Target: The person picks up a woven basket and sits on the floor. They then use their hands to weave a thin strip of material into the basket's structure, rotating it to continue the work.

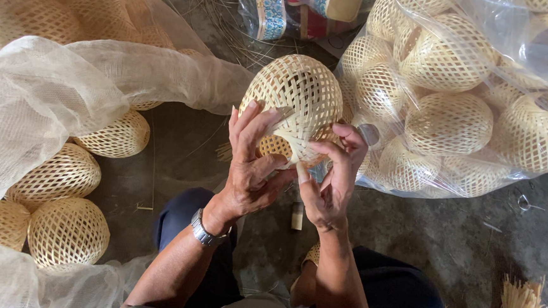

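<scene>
I hold a woven bamboo ball, pale yellow with an open lattice, above my knees at the middle of the view. My left hand, with a metal watch on its wrist, grips the ball's lower left rim, fingers spread over the weave. At the ball's lower right edge, my right hand pinches the strips with thumb and fingers. The ball's opening faces my hands and is partly hidden by them.
A clear plastic bag full of several woven balls lies at the right. A white mesh sack with more balls, some spilling out, lies at the left. Loose bamboo strips sit at the lower right on the grey concrete floor.
</scene>
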